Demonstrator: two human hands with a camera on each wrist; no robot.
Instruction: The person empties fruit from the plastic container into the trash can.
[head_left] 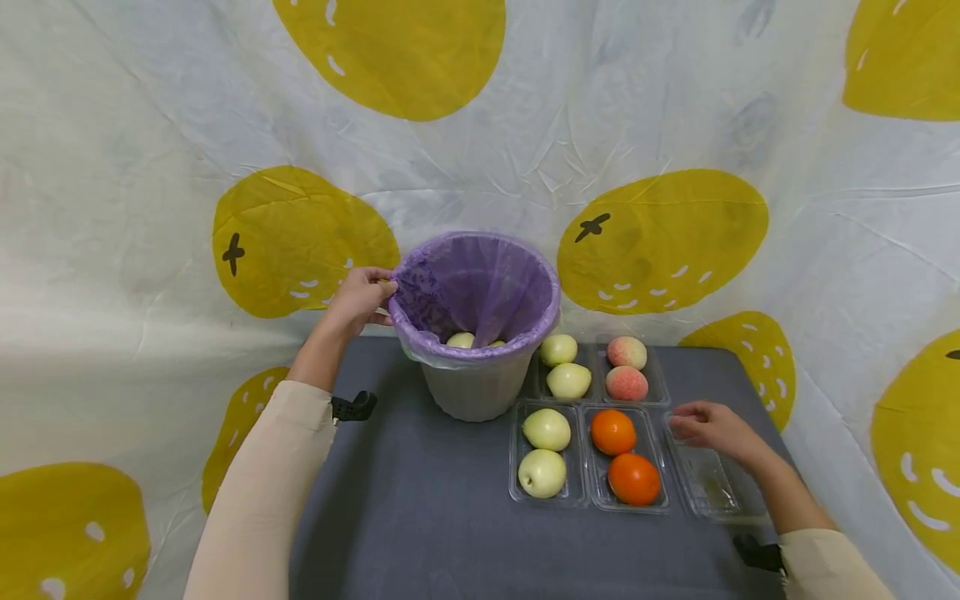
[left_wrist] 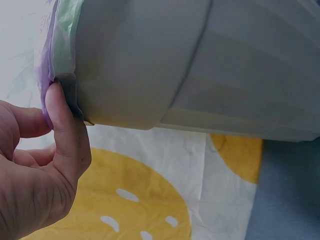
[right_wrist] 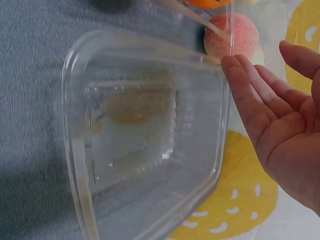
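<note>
A grey bin (head_left: 477, 385) lined with a purple bag (head_left: 480, 287) stands at the back of the dark table (head_left: 420, 500); pale fruit lies inside it. My left hand (head_left: 358, 300) pinches the bag's rim at the bin's left edge, thumb (left_wrist: 62, 125) against the rim of the bin (left_wrist: 150, 65). My right hand (head_left: 708, 427) hovers with relaxed fingers over the far end of an empty clear tray (head_left: 716, 487), holding nothing. In the right wrist view the fingers (right_wrist: 245, 95) lie just at the edge of the empty tray (right_wrist: 145, 135).
Clear trays to the right of the bin hold two pale apples (head_left: 564, 365), two peaches (head_left: 627, 368), two more pale apples (head_left: 545, 450) and two oranges (head_left: 624, 457). A white cloth with yellow fruit prints (head_left: 660, 237) hangs behind and around the table.
</note>
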